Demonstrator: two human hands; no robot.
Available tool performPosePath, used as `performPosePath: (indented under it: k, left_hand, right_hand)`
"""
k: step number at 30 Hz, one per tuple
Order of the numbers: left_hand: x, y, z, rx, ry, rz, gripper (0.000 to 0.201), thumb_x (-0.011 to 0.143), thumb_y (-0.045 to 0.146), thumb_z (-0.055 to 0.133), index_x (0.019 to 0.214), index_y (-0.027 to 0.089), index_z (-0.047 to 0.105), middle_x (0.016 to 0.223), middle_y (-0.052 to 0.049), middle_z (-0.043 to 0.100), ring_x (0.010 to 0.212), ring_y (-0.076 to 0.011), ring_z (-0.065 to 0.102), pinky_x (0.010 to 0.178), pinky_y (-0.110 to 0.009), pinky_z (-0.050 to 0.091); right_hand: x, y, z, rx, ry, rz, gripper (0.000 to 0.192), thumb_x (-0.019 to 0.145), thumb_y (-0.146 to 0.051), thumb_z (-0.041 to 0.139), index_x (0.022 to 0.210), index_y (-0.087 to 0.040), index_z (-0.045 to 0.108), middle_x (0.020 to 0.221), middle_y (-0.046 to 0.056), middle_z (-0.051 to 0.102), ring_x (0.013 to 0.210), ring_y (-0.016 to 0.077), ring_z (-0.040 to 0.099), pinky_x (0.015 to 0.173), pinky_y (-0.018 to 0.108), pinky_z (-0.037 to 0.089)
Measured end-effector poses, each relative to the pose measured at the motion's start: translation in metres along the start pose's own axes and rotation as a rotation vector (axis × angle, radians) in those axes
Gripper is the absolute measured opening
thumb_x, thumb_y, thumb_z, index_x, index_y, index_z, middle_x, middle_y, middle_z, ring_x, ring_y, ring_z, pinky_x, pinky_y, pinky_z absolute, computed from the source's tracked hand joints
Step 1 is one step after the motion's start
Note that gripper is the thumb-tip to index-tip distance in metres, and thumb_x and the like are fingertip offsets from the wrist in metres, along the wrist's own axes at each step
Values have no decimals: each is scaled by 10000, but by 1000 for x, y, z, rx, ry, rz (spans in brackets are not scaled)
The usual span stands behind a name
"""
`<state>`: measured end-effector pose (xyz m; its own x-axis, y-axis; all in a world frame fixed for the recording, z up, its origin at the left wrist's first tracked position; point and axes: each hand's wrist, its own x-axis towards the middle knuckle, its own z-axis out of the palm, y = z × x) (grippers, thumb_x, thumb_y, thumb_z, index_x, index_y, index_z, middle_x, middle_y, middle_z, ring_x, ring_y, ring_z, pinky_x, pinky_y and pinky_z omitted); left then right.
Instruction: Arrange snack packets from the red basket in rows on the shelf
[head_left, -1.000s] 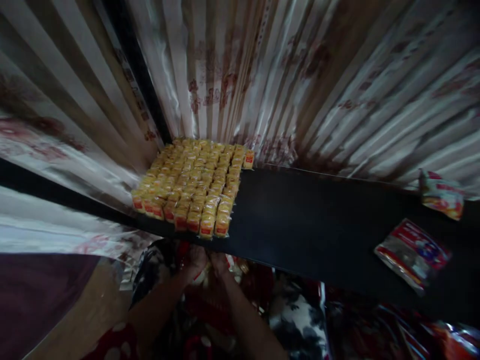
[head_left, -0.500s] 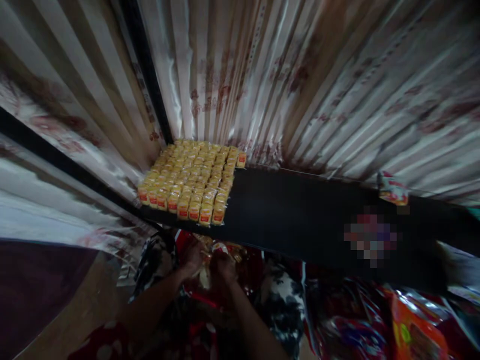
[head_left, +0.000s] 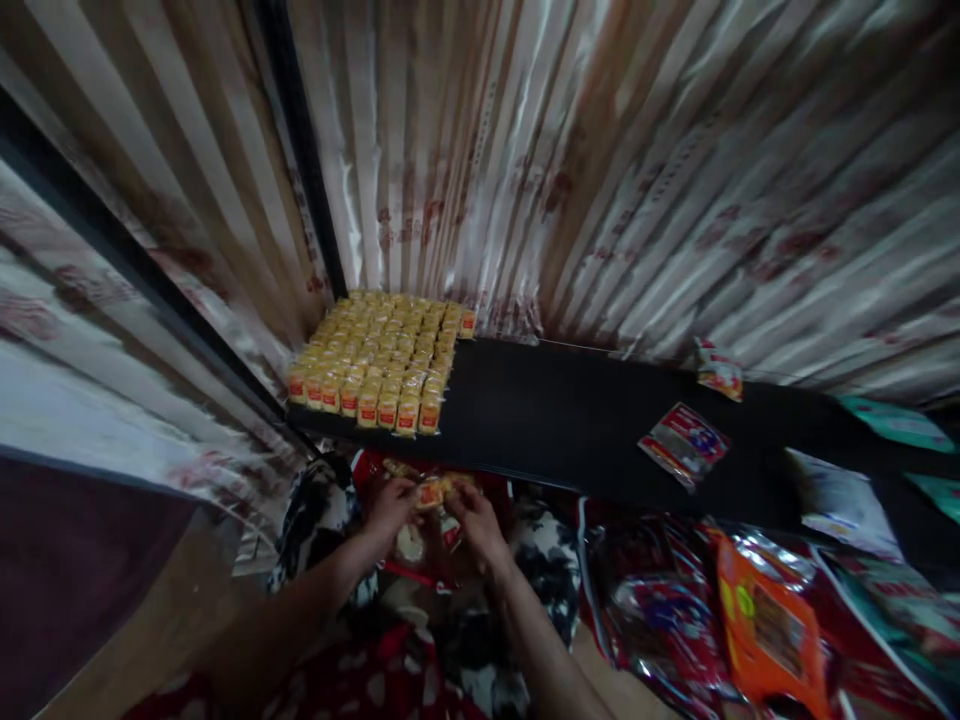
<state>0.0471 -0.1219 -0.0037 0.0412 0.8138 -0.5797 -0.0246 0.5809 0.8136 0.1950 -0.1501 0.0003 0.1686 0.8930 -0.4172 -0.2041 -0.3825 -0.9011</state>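
Observation:
Between my two hands, over my lap, is a small yellow packet with an orange-red label. My left hand pinches its left end, and my right hand grips the right end. Under them lies an open red bag with more small packets inside, partly hidden by my hands. Just beyond, on the black shelf, rows of the same yellow packets stand tightly side by side, their orange-red labels facing me in the front row.
A red packet and a small white-red packet lie farther right on the shelf. A white packet and green packets are at its right end. Below sit shiny red bags and an orange bag. A curtain hangs behind.
My hands have risen from inside the red bag and now hold a yellow packet between them. The view has turned right, showing more of the shelf's right end.

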Motion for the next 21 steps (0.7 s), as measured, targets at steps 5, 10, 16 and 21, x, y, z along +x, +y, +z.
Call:
performPosePath:
  k: [5,10,16,21]
  left_hand:
    - [-12,26,27,-165,-36,53,293,694,351,694,808,178,488,773,-9,597,642,-150,622,564,-265,515]
    - [-11,44,60,-262,12,177,304,711,381,692,805,176,488,818,-14,575,676,-128,614,608,-263,532]
    - [9,54,98,-146,104,295,219,785,387,601,840,193,517,863,-39,602,812,-159,609,708,-264,510]
    - [35,74,127,41,148,308,176,835,327,503,940,195,554,979,-70,629,958,-188,595,823,-292,479]
  right_hand:
    - [-2,-35,-2,104,22,-57,626,615,-435,680,1165,-190,506,914,57,689,779,203,659,720,328,520]
    - [10,-58,-4,145,87,-126,467,603,-469,695,944,-187,548,877,67,691,769,209,661,680,312,520]
    - [36,-69,-15,16,179,-281,466,614,-430,691,992,-189,561,865,49,692,797,209,651,729,327,521]
    - [81,-85,-35,-176,284,-406,409,682,-372,603,1046,-186,592,922,51,696,839,209,645,793,345,506]
